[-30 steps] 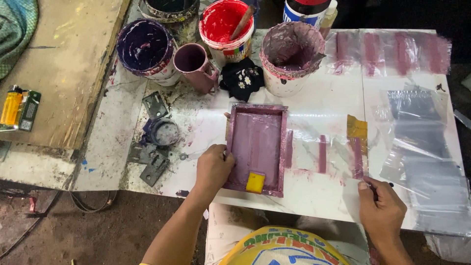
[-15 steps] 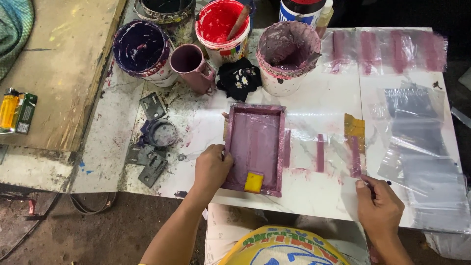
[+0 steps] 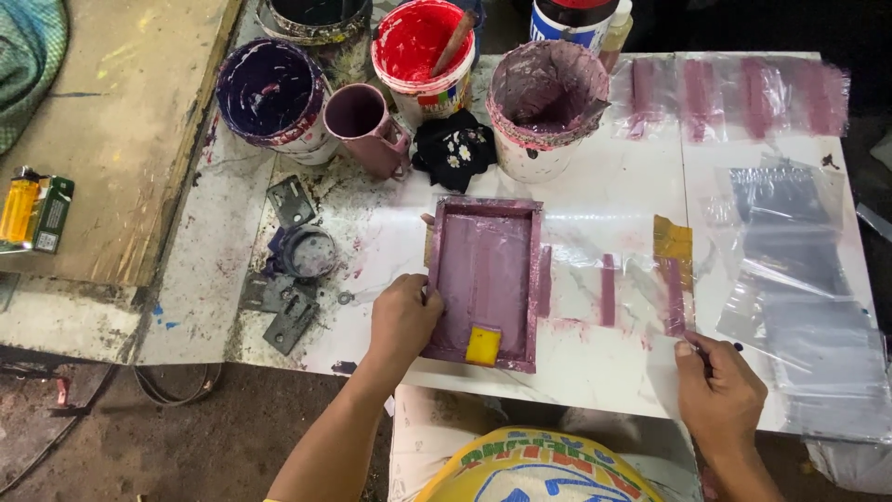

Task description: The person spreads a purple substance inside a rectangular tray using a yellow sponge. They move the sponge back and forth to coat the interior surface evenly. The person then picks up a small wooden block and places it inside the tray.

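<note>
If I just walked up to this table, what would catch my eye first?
Probably the bright red paint bucket at the table's far edge, standing among purple-stained tubs. Next, the mauve-coated rectangular screen frame in the middle, which the left hand grips by its edge, with a small yellow squeegee lying inside. The right hand touches clear plastic sheet bearing mauve stripes.

A white table (image 3: 595, 372) is sitting in the middle, splashed with paint. Left of the table, a brown wooden board (image 3: 121, 130) is lying flat. Below the table, a dirty brown floor (image 3: 186, 437) is showing.
</note>
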